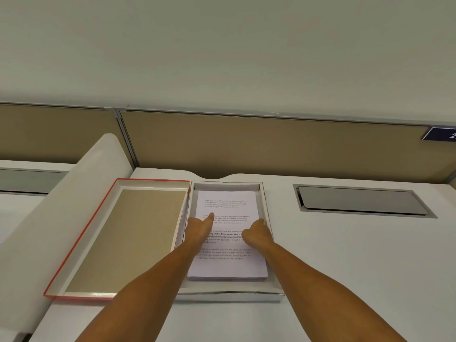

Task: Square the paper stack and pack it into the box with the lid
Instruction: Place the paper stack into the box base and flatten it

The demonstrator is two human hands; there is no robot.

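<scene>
Stack (228, 265) lay flat inside the box (270, 291), under both hands. Left hand (201, 230) pressed one extended finger on the top sheet; right hand (256, 234) curled loosely at the stack's right edge. Neither grip held anything. Lid (81, 243) sat upturned just left of the left hand, not yet fitted. Judged: packing done, final squaring and lidding left. White table (345, 267), tan partition (271, 144) beyond the hands.

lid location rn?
Head view, left of centre: the red-edged lid lies upside down on the desk, against the left side of the box.
</scene>
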